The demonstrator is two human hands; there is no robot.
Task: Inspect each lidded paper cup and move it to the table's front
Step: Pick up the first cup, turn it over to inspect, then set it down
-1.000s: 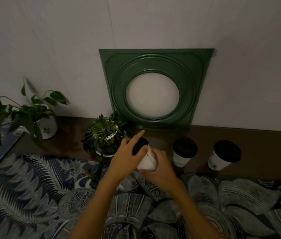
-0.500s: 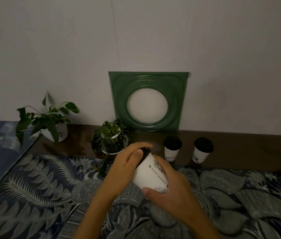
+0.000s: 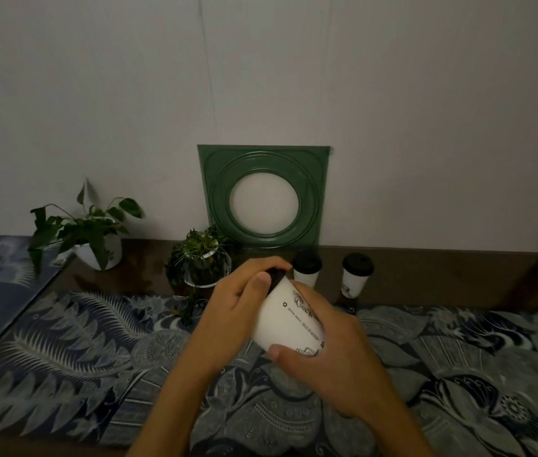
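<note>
Above the patterned cloth (image 3: 63,351) on the counter, both hands are gripping the tilted paper cup (image 3: 289,319), left hand (image 3: 234,308) curling over its lid, right hand (image 3: 333,354) wrapping its base; probably light and crushable, so holding gently suits.

Print on the held cup — too small and dim to read

The tilted white paper cup (image 3: 289,319) carries black printing: a small round symbol near its upper part, a line of tiny lettering running down its side, a sketched emblem toward the lid end, and a line drawing near its base — none of it legible. The rightmost standing cup (image 3: 355,275) at the back shows a small dark mark low on its side, equally unreadable.
</note>
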